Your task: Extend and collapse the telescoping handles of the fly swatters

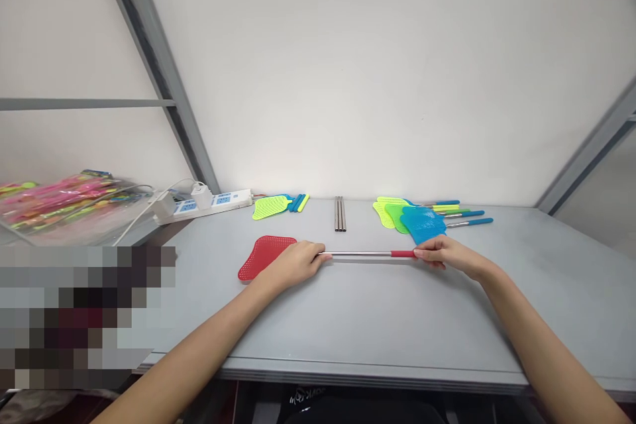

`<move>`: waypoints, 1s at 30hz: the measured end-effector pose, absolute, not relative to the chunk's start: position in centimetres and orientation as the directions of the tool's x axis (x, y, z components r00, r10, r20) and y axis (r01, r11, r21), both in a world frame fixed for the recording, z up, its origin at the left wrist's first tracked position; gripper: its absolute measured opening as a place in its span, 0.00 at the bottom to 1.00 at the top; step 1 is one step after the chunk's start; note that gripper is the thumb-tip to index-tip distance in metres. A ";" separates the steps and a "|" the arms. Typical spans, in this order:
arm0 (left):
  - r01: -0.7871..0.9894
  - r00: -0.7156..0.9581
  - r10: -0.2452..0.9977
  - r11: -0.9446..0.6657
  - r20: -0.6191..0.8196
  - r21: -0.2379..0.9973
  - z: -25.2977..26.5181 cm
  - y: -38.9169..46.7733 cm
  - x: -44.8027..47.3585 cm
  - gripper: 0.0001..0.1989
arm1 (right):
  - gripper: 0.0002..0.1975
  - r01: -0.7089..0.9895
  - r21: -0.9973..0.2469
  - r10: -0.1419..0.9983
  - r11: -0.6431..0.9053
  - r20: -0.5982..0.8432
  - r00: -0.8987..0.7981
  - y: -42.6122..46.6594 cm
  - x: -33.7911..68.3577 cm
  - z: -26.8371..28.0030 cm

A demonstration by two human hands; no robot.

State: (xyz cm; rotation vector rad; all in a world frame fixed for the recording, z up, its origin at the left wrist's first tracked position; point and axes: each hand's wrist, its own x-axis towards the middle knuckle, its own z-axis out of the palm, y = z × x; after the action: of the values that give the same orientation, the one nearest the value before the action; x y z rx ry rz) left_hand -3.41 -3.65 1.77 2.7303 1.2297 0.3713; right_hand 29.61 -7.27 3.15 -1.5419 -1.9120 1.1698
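A red fly swatter (268, 253) with a thin metal rod lies crosswise before me, its perforated head to the left. My left hand (299, 262) is closed around the rod close to the head and hides that joint. At the other end, my right hand (444, 254) pinches the tip of the red handle. Just beyond the right hand is a fanned pile of swatters, with a blue swatter (422, 224) on top of green and yellow ones. Several bare metal rods (340, 214) lie side by side farther back, between the two hands.
A yellow swatter head (271, 207) lies at the back left with several blue and yellow handles (298, 203). A white power strip (203, 205) with plugs and cables runs along the left edge. Bagged colourful items (74, 202) sit beyond it. The grey table (377, 324) meets a white wall.
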 end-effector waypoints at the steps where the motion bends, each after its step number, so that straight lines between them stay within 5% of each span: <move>1: 0.714 0.650 0.741 -0.671 0.167 0.199 1.6 -3.7 -3.4 0.19 | 0.18 0.580 -0.814 0.930 0.029 -0.192 -0.315 -7.2 29.5 3.0; 11: 0.744 0.633 0.754 -0.655 0.175 0.131 1.1 -4.3 -2.6 0.18 | 0.16 0.452 -0.891 0.947 -0.033 -0.172 -0.270 -6.6 29.5 1.8; 20: 0.759 0.611 0.762 -0.641 0.217 0.113 1.6 -4.6 -2.2 0.16 | 0.19 0.375 -0.904 0.888 -0.205 -0.333 -0.316 -7.0 29.1 1.6; 30: 0.756 0.613 0.765 -0.641 0.197 0.135 1.7 -4.6 -1.8 0.16 | 0.19 0.406 -0.894 0.935 -0.190 -0.291 -0.204 -6.9 29.1 1.7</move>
State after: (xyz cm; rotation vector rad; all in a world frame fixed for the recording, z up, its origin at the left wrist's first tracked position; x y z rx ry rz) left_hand -1.79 -4.64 1.69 2.7871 1.3145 0.3677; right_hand 29.06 -6.89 1.70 -1.5617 -1.5783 1.3909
